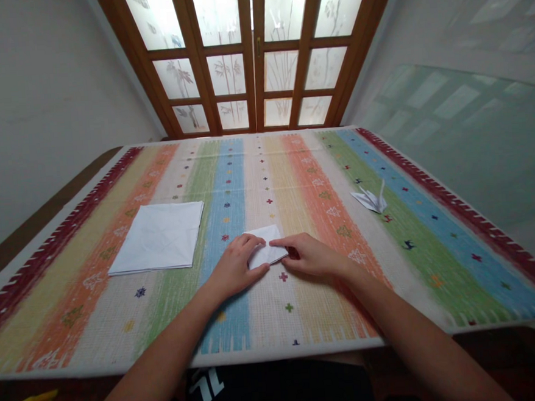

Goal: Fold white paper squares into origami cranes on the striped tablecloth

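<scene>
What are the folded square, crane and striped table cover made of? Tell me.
The folded square looks like thin matte white paper, with crisp creases. The crane looks like the same paper, sharply folded. The striped table cover seems a woven cloth: visible weave, fringed edge; its fibre unclear.

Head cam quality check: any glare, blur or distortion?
Head view: the frosted glass doors are bright, nearly blown out; the wide lens bows the edges of the striped tablecloth; the glass panel at right shows faint window reflections; the left hand and right hand look fairly sharp, with soft shadows.
</scene>
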Motion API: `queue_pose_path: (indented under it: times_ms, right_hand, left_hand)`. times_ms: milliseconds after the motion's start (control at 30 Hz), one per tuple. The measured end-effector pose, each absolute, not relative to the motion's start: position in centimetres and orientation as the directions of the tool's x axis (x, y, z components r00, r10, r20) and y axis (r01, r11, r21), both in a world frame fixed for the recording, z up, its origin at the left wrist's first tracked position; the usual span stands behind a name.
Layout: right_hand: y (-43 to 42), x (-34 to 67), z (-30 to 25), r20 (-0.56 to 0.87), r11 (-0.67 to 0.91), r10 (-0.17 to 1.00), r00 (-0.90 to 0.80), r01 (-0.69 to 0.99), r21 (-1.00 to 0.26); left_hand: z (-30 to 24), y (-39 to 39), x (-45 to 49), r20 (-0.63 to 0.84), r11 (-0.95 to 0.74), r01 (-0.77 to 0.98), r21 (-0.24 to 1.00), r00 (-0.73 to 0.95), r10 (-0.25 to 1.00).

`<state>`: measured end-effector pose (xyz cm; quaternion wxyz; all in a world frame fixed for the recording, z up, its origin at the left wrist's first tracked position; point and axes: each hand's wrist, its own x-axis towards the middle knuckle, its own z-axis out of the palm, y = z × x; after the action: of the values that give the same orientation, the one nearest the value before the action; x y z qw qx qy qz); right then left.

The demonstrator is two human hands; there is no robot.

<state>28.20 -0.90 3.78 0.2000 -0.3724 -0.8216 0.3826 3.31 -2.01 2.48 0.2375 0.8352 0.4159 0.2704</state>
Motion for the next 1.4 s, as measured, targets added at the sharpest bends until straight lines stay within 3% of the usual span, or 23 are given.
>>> queue_pose_path:
  times_ms: [133, 300, 533, 700, 967, 1400]
  right_hand:
    - [-0.8, 28.7, 3.8, 0.020, 0.456, 0.773, -0.635, 0.533, -0.713]
    - [-0.7, 28.8, 3.2, 0.004, 0.423, 0.794, -0.608, 0.548, -0.722]
    - [-0.9, 27.6, 2.3, 0.167, 0.568, 0.771, -0.615, 0.544, -0.618]
    - [-0.6, 28.0, 2.5, 0.151, 0.536, 0.758, -0.635, 0.473, -0.699]
    - [0.3, 29.5, 2.5, 0.009, 0.283, 0.826, -0.564, 0.401, -0.871]
    - [0.4, 29.1, 2.2, 0.053, 0.307, 0.877, -0.477, 0.474, -0.825]
  left_hand:
    - [2.5, -1.9, 3.3, 0.239, -0.560, 0.579, 0.593, 0.538, 0.809]
    - [2.5, -1.8, 3.2, 0.254, -0.606, 0.557, 0.568, 0.582, 0.773]
    - [2.4, -1.8, 3.4, 0.221, -0.626, 0.563, 0.540, 0.623, 0.751]
    - [2.5, -1.9, 3.3, 0.229, -0.620, 0.548, 0.561, 0.617, 0.753]
    - [3.1, -2.1, 3.2, 0.249, -0.610, 0.513, 0.604, 0.606, 0.756]
    - [2.1, -1.5, 3.5, 0.258, -0.518, 0.580, 0.628, 0.473, 0.842]
